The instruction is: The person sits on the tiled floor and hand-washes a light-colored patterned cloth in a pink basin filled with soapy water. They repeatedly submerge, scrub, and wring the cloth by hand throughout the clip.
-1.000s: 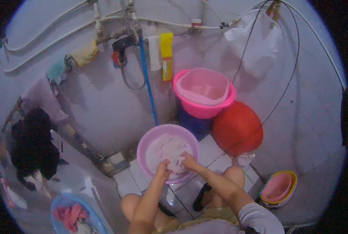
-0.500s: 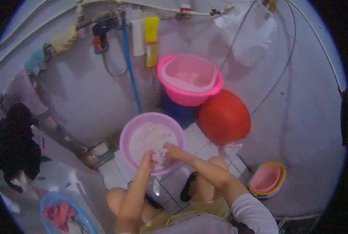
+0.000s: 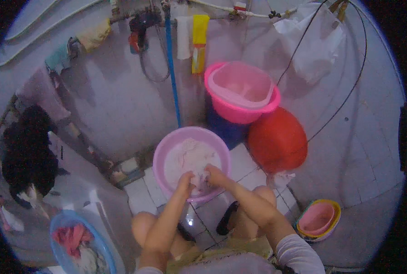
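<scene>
Lilac plastic, round: the wide washing basin (image 3: 159,160), landmark for these notes, on the floor of white square tiles (image 3: 142,189) before the person. Pale pinkish-white cloth (image 3: 193,153) lies inside it in whitish liquid, bunched toward the near rim.

Left hand (image 3: 186,181): inside the basin's near edge, grip narrow, apparently closed on cloth. Right hand (image 3: 215,176): opposite, a little right of basin centre, grip likewise narrow, apparently on the same bunch; fingertips blurred. Step in hand, as judged: working the wet cloth between both hands. Next move would call for a firm hold with both hands, cloth kept low within the basin.

Room, left to right. Far left of basin: crumpled black garment (image 3: 30,150). Lower left: light-blue oval plastic tub (image 3: 101,237) holding a crumpled pink cloth (image 3: 73,238) and greyish-white fabric. Behind basin: slim blue hose (image 3: 173,77) running down the wall. Behind, to the right: bright-pink round basin (image 3: 240,114) bearing a paler pink one, over a dark-blue bucket (image 3: 224,125). Right of basin: red round plastic vessel (image 3: 278,141), tilted. Upper right: white plastic bag (image 3: 310,43), hanging. Lower right: small nested pink and yellow basins (image 3: 315,219).
</scene>
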`<state>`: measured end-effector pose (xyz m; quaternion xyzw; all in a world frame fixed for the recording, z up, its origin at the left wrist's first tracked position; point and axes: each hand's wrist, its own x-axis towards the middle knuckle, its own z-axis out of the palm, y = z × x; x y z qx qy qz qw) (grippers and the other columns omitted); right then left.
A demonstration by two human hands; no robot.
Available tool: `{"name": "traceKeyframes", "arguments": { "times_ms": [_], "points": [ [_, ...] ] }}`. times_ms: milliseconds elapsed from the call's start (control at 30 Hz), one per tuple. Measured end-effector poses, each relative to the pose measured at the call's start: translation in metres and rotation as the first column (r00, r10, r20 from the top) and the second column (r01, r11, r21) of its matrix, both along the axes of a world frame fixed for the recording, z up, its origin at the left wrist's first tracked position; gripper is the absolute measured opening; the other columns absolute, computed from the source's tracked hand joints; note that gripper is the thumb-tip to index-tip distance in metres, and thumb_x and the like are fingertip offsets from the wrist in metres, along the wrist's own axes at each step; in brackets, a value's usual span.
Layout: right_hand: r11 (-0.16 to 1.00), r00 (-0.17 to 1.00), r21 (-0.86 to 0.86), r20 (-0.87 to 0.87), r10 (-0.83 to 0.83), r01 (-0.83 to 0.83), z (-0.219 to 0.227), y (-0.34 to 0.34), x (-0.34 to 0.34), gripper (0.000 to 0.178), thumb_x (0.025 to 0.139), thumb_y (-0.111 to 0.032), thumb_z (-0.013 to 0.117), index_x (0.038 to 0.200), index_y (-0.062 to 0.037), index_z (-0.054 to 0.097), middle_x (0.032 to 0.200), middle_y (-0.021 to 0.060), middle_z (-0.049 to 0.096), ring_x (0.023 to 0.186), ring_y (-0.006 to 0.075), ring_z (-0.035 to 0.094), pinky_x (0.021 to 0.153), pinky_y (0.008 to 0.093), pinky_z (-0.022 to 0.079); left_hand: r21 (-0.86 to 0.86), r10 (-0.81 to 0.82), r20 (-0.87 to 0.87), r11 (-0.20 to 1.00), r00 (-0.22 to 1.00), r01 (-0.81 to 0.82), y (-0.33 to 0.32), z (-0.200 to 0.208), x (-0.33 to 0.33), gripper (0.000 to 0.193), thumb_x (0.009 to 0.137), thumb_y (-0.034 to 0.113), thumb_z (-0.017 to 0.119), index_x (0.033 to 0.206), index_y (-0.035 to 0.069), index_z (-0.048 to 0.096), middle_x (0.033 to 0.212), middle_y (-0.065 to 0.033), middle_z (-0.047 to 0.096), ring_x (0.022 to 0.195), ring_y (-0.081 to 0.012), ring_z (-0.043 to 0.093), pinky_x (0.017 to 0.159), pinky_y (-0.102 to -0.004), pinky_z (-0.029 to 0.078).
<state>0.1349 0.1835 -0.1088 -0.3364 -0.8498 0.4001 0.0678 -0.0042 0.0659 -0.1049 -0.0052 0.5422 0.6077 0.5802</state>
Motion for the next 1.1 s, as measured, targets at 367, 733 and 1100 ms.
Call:
{"name": "traceKeyframes", "arguments": {
  "times_ms": [367, 733, 1100],
  "points": [
    [0.999, 1.000, 0.040, -0.018, -0.010, 0.011, -0.010, -0.005, -0.008, 0.040, 0.067, -0.009, 0.064, 0.105, -0.0062, 0.050, 0.103, 0.0214, 0.055, 0.101, 0.0352, 0.052, 0.082, 0.0401, 0.043, 0.073, 0.042, 0.132, 0.996, 0.990, -0.052, -0.005, 0.005, -0.003, 0.026, 0.077, 0.022, 0.058, 0.100, 0.011, 0.054, 0.095, -0.0046, 0.054, 0.091, -0.0199, 0.051, 0.080, -0.0370, 0.040],
    [0.998, 0.998, 0.045, -0.059, -0.029, 0.032, 0.005, -0.013, -0.010, 0.039, 0.066, -0.005, 0.063, 0.103, -0.0035, 0.051, 0.089, 0.0220, 0.059, 0.088, 0.0363, 0.057, 0.074, 0.0386, 0.047, 0.030, -0.054, 0.045, 0.998, 0.998, 0.052, -0.005, -0.014, -0.015, 0.045, 0.074, 0.028, 0.061, 0.115, 0.012, 0.052, 0.106, -0.0063, 0.053, 0.094, -0.0241, 0.048, 0.083, -0.0387, 0.036],
    [0.998, 0.994, -0.035, -0.099, -0.050, 0.046, 0.040, -0.019, -0.009, 0.041, 0.064, -0.007, 0.065, 0.102, -0.0023, 0.052, 0.097, 0.0217, 0.058, 0.097, 0.0341, 0.055, 0.082, 0.0397, 0.044, 0.116, -0.050, 0.037, 0.992, 0.998, 0.045, -0.009, 0.005, -0.009, 0.042, 0.077, 0.028, 0.059, 0.114, 0.008, 0.052, 0.103, -0.0070, 0.052, 0.091, -0.0240, 0.049, 0.083, -0.0377, 0.038]
  ]
}}
